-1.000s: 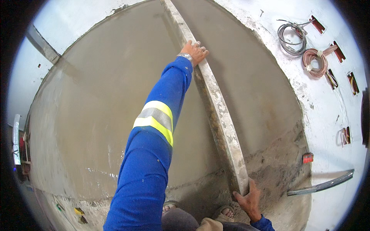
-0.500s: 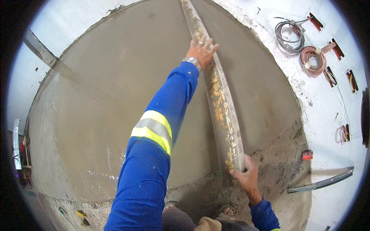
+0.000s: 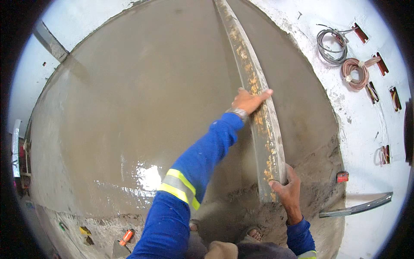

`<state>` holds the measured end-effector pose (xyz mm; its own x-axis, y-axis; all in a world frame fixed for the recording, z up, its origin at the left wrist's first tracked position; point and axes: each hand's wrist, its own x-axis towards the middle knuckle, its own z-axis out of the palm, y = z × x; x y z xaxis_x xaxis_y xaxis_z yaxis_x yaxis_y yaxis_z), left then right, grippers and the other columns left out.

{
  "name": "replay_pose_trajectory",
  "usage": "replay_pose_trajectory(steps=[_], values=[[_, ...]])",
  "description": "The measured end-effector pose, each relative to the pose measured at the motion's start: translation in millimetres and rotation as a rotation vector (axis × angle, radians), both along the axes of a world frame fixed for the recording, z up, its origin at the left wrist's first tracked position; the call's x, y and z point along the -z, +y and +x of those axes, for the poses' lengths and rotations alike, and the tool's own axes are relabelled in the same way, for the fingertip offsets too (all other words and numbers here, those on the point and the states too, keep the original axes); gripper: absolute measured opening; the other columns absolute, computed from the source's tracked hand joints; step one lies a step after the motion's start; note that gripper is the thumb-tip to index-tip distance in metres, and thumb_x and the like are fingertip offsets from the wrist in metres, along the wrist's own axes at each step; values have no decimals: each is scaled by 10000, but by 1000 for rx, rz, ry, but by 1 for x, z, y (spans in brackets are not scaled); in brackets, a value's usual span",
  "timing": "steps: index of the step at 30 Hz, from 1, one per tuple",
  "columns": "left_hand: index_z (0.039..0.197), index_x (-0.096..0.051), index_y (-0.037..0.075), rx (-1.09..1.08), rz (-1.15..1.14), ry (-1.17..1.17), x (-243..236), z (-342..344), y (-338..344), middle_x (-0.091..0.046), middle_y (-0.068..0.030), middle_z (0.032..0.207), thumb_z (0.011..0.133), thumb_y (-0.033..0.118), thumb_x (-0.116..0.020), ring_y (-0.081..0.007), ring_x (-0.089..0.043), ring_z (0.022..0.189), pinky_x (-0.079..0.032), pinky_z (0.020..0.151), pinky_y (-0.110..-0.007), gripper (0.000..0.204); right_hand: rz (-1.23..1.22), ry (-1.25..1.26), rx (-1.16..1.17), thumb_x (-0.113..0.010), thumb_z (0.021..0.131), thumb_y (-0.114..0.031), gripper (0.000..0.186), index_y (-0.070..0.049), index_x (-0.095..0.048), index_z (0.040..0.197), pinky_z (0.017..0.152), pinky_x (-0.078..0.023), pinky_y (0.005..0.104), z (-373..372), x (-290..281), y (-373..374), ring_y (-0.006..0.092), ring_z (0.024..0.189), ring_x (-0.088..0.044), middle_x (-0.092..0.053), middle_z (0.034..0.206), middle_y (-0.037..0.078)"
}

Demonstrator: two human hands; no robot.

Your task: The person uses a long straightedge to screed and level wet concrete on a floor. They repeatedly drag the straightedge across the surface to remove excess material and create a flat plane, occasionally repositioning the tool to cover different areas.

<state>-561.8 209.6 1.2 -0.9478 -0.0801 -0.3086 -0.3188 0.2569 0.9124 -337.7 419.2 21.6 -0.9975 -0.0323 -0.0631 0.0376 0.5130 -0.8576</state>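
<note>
A long, straight screed board (image 3: 259,118), grey with worn yellow patches, runs from the far wall down to near my feet over smooth wet mortar (image 3: 151,86). Partway along it, my left hand (image 3: 252,100) is closed across the board, thumb on the right edge and fingers toward the left side. At the near end, my right hand (image 3: 288,190) grips the board's right edge, with the thumb on top. Both sleeves are blue with reflective bands.
Coils of grey cable (image 3: 332,45) and pinkish cable (image 3: 355,74) hang from wall boxes on the right. A small red box-shaped item (image 3: 343,176) and a dark curved strip (image 3: 357,206) lie by that wall. An orange-handled trowel (image 3: 127,237) lies at lower left.
My left hand has slid down the board toward me. The board has shifted slightly right, my right hand moving with it. The orange-handled trowel has come into sight.
</note>
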Motion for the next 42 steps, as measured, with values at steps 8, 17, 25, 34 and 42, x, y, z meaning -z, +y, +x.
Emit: replay_pose_trajectory(steps=[8, 17, 25, 34, 42], values=[[1371, -264, -233, -90, 40, 160, 1, 13, 30, -518, -360, 1307, 605, 560, -820, -416, -537, 1237, -386, 1085, -390, 1235, 331, 200, 62, -764, 678, -110, 658, 39, -522, 1271, 860, -512, 420, 21, 6, 12, 361, 984, -674, -684, 1022, 245], [1205, -546, -106, -98, 315, 248, 31, -107, 56, -673, -185, 1066, 732, 356, -828, -250, -689, 906, -553, 772, -340, 719, 482, 274, 82, -752, 708, -146, 679, 84, -478, 1286, 893, -486, 498, -49, -26, 16, 465, 1025, -622, -635, 1089, 315], [1332, -403, -177, 209, 484, 242, 40, -97, 73, -581, -268, 1269, 738, 497, -797, -331, -569, 1200, -421, 1038, -384, 981, 614, 262, 69, -758, 702, -144, 724, 93, -452, 1314, 897, -490, 492, -106, -3, 34, 466, 1029, -618, -626, 1118, 311], [1362, -520, -12, 802, -442, 470, -38, 39, 2, -533, -245, 1374, 804, 658, -653, -363, -513, 1286, -382, 1099, -449, 882, 702, 387, 6, -760, 735, -187, 787, 82, -397, 1379, 914, -490, 486, -143, 91, 133, 471, 1049, -606, -602, 1171, 314], [925, -711, 55, 698, -810, 186, -115, 216, -117, -730, -118, 992, 826, 210, -717, -311, -687, 948, -506, 861, -428, 184, 760, 237, -74, -750, 739, -224, 791, 71, -396, 1382, 911, -492, 498, -171, 78, 171, 460, 1060, -604, -609, 1174, 306]])
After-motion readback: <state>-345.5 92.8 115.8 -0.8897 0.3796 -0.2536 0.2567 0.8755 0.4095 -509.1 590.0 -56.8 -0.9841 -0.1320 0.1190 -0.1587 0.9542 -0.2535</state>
